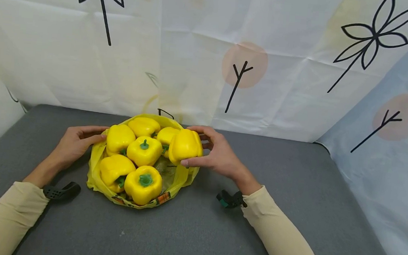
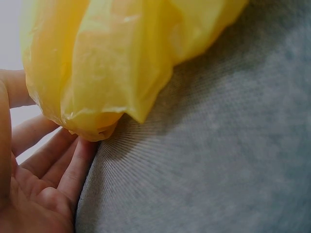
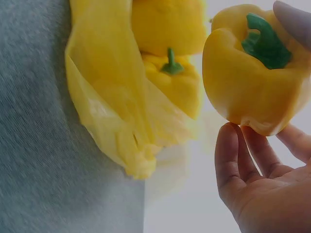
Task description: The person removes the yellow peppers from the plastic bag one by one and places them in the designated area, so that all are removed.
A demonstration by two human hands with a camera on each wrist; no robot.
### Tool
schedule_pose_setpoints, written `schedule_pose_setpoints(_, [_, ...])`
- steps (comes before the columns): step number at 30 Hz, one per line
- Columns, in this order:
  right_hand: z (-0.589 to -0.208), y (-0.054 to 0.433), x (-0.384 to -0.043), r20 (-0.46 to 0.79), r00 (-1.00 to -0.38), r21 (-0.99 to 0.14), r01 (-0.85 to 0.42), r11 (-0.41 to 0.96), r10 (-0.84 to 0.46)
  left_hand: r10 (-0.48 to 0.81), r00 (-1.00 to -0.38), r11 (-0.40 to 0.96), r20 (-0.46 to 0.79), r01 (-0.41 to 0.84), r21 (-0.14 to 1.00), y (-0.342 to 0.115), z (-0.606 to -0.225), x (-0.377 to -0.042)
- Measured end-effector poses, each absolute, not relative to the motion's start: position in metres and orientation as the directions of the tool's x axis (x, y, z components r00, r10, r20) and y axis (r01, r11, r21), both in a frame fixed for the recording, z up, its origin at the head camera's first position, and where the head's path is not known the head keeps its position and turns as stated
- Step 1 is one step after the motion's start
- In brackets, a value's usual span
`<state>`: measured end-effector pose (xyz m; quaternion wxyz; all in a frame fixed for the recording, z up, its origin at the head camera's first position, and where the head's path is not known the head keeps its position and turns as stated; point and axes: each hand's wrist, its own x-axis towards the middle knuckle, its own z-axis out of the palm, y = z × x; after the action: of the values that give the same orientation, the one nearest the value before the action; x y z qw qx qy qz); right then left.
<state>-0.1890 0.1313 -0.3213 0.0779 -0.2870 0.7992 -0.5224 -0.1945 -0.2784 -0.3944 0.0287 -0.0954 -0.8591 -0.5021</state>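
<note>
A yellow plastic bag (image 1: 94,174) stands on the grey table with its mouth rolled wide, full of yellow bell peppers (image 1: 144,150) with green stems. My right hand (image 1: 220,151) holds one bell pepper (image 1: 185,146) between thumb and fingertips at the bag's right rim. That held pepper (image 3: 252,82) shows its green stem side in the right wrist view, raised beside the bag (image 3: 107,82). At the bag's left rim, my left hand (image 1: 76,144) pinches the plastic between thumb and fingers. The left wrist view shows its fingers (image 2: 73,170) against the crumpled bag (image 2: 107,63).
The grey table (image 1: 179,238) extends around the bag on both sides and in front. Behind it hangs a pale cloth (image 1: 195,62) printed with plants, with another cloth (image 1: 397,168) at the right. Each wrist carries a black band.
</note>
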Motion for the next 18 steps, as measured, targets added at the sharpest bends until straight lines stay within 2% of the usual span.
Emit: schedule_pose_setpoints(18, [-0.316,0.169,-0.213,0.139,-0.913,-0.947,-0.236,0.218,-0.384,0.137,-0.979,0.459,0.149,0.196,0.867,-0.279,-0.395,-0.195])
